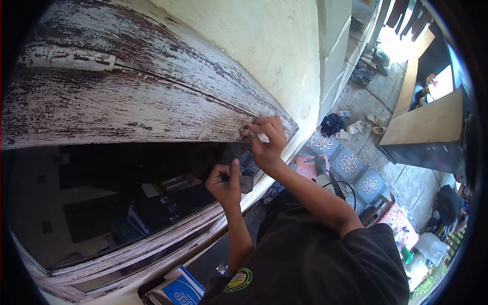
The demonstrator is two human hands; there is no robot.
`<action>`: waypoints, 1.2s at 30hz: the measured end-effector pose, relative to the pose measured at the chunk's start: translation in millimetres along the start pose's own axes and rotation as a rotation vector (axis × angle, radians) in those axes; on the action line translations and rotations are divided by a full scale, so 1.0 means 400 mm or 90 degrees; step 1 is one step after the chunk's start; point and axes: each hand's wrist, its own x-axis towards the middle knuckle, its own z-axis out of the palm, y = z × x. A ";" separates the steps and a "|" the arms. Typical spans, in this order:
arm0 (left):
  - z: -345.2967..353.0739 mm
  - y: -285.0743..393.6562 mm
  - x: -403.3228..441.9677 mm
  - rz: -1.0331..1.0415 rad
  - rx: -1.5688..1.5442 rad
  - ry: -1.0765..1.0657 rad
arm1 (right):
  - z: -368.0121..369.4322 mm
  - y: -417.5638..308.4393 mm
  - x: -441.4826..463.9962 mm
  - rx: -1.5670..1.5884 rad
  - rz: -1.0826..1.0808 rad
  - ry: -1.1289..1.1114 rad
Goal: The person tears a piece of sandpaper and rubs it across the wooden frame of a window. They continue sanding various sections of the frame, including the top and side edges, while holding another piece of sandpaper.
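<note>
My right hand [268, 140] is closed with bent fingers against the weathered wooden frame [178, 109], near its narrow right end. A small brownish piece shows at its fingertips, perhaps folded sandpaper; the fingers cover most of it. Below and to the left, my left hand [224, 185] is closed in front of the dark window glass [127, 188], its thumb pointing up. A dark grey rounded piece [246, 184] sticks out beside that thumb, its kind unclear. White paint on the frame is worn through to brown wood in streaks.
A cream wall [274, 51] adjoins the frame. Below stands a blue and white box [183, 290]. On the right are patterned tiles [348, 163], a pink item [306, 166], a cable, shoes [343, 134], dark cloth [332, 124] and a wooden cabinet [424, 122].
</note>
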 end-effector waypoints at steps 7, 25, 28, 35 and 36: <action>-0.066 -0.016 0.002 0.003 -0.217 -0.231 | 0.129 -0.230 0.258 0.101 -0.243 0.062; -0.236 -0.044 -0.100 0.026 -0.094 -0.249 | 0.151 -0.252 0.153 0.121 -0.047 0.105; -0.297 -0.056 -0.123 0.018 -0.137 -0.198 | 0.139 -0.188 0.110 0.100 -0.048 0.119; -0.356 -0.198 -0.202 -0.096 -0.114 -0.127 | -0.002 0.102 -0.187 -0.051 0.224 0.059; -0.360 -0.215 -0.215 -0.083 -0.113 -0.121 | -0.009 0.121 -0.195 -0.007 0.248 0.069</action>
